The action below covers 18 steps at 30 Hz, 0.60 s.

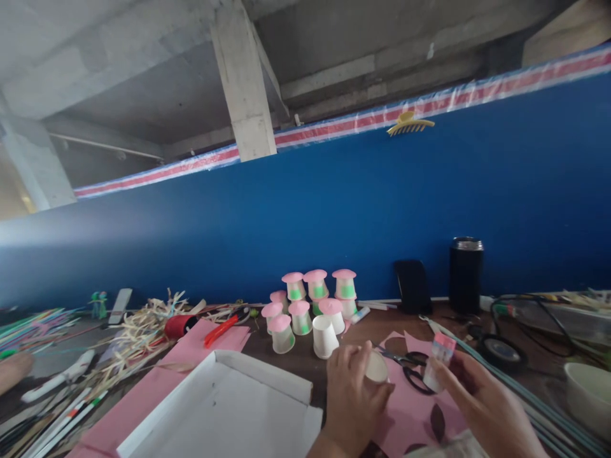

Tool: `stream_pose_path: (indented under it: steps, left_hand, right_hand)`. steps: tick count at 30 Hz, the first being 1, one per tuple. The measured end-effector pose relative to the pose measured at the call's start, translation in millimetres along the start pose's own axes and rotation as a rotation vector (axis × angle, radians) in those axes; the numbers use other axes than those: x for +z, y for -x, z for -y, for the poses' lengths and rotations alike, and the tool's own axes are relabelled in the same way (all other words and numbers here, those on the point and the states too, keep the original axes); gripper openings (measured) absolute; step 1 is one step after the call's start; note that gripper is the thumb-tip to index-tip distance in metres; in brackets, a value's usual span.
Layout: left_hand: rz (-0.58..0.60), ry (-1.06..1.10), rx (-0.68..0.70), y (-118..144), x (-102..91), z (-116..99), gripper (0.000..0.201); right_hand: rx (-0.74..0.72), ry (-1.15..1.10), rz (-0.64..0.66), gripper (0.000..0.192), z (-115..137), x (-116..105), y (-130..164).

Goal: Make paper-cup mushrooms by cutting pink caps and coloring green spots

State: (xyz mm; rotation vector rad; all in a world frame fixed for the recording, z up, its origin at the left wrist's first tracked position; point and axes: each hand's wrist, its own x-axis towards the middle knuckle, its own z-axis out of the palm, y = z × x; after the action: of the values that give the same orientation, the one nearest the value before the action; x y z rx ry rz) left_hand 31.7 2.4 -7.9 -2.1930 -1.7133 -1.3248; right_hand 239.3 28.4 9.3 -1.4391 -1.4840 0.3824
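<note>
The left hand (351, 394) curls around a small white paper cup (377, 367), fingers wrapped on its side, over a pink paper sheet (410, 413) on the brown table (291, 356). At three o'clock from it, the right hand (482, 407) pinches a glue stick with a pink cap (440, 361) between thumb and fingertips, tilted upright. Between the hands lie black-handled scissors (410, 372). At eleven o'clock from the cup stands an upturned white paper cup (325, 336), and beyond it a cluster of pink-capped paper-cup mushrooms (310, 302). At nine o'clock lies a shallow white cardboard tray (229, 407). At one o'clock, a black cylindrical flask (466, 273) stands against the blue wall (334, 210).
</note>
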Motion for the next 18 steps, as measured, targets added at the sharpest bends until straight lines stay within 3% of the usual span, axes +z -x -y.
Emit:
stream_pose_path:
  steps: [3, 8, 12, 15, 18]
  left_hand:
    - [0.087, 0.084, -0.009, 1, 1.9, 6, 0.079]
    - [0.141, 0.232, -0.106, 1, 2.8, 9, 0.095]
    - [0.103, 0.271, -0.129, 1, 8.7, 8, 0.087]
    - [-0.025, 0.351, -0.143, -2, 7.0, 8, 0.072]
    - [-0.313, 0.451, -0.198, -6, -4.0, 11, 0.062]
  right_hand:
    - [0.051, -0.008, 0.111, 0.044, 4, -2, 0]
    - [0.090, -0.052, 0.123, 0.045, 8, -3, 0]
    - [0.068, -0.058, 0.135, 0.042, 10, -1, 2]
    - [0.065, -0.074, 0.132, 0.040, 12, -2, 4]
    - [0.077, -0.101, 0.109, 0.038, 13, -5, 5]
